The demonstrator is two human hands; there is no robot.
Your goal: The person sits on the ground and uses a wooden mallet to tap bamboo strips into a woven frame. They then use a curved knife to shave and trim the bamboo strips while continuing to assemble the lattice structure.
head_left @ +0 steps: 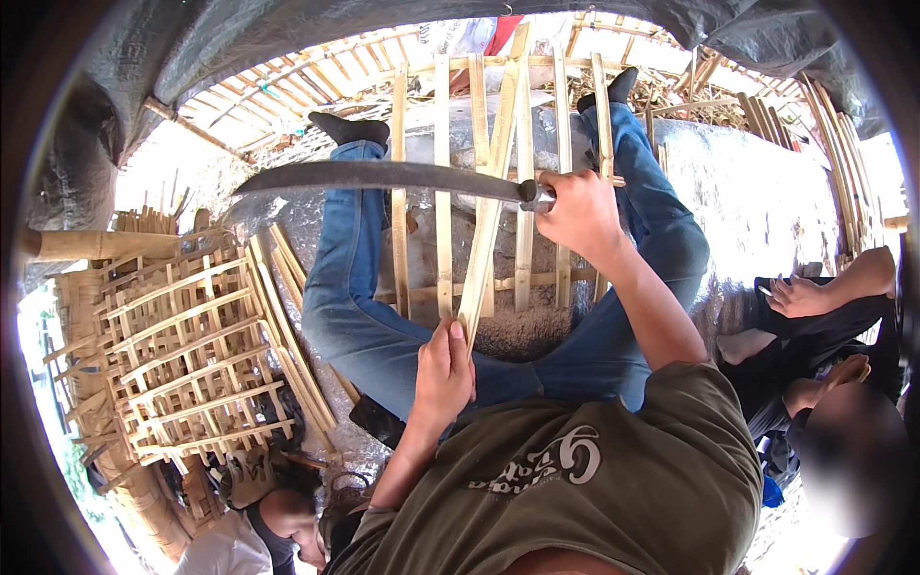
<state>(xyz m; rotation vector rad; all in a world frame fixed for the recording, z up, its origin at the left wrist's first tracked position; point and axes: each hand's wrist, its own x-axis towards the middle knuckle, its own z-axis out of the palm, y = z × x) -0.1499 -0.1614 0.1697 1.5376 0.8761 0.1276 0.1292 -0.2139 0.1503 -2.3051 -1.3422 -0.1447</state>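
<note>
My right hand (pixel 580 213) is closed round the handle of a long machete (pixel 374 175), whose dark blade reaches leftward across my legs. Below the blade, my left hand (pixel 444 379) grips the near end of a long bamboo strip (pixel 487 244) that slants away from me. The blade crosses over the strip; whether they touch, I cannot tell. Under both, between my outstretched legs, lies a frame of bamboo slats (pixel 443 192), several running lengthwise over crosspieces.
A stack of finished-looking bamboo lattices (pixel 196 350) stands at the left, with loose strips (pixel 292 345) beside it. At the right sits another person (pixel 824 297); a further person (pixel 254 537) is at the lower left. More bamboo strips (pixel 839 163) lean at the far right.
</note>
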